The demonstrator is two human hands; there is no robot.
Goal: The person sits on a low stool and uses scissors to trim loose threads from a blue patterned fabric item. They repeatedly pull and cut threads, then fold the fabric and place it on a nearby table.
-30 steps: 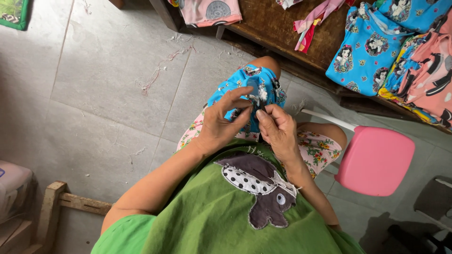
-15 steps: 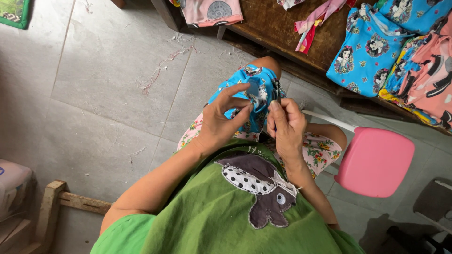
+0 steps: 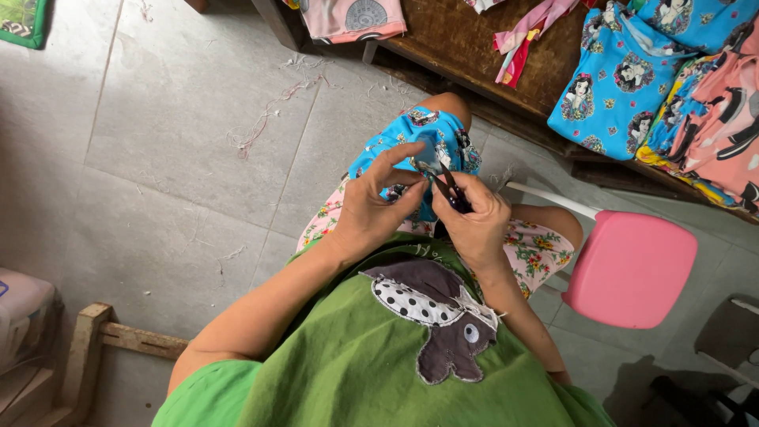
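A bright blue printed garment (image 3: pixel 443 134) lies over my raised knee. My left hand (image 3: pixel 371 209) pinches a fold of it between thumb and fingers. My right hand (image 3: pixel 478 221) is closed around a small dark thread snipper (image 3: pixel 447 183), whose tips point up-left at the cloth just beside my left fingertips. Both hands nearly touch above my lap. I wear a green top with a brown patch and floral shorts.
A pink plastic stool (image 3: pixel 628 269) stands to my right. A dark wooden table (image 3: pixel 474 47) ahead carries blue and pink printed garments (image 3: pixel 632 71). Thread scraps (image 3: pixel 261 126) litter the grey tiled floor. A wooden frame (image 3: pixel 87 348) sits at lower left.
My right hand has shifted slightly left and down toward my left hand, bringing the snipper's tips onto the pinched fold. The left hand has turned its grip a little.
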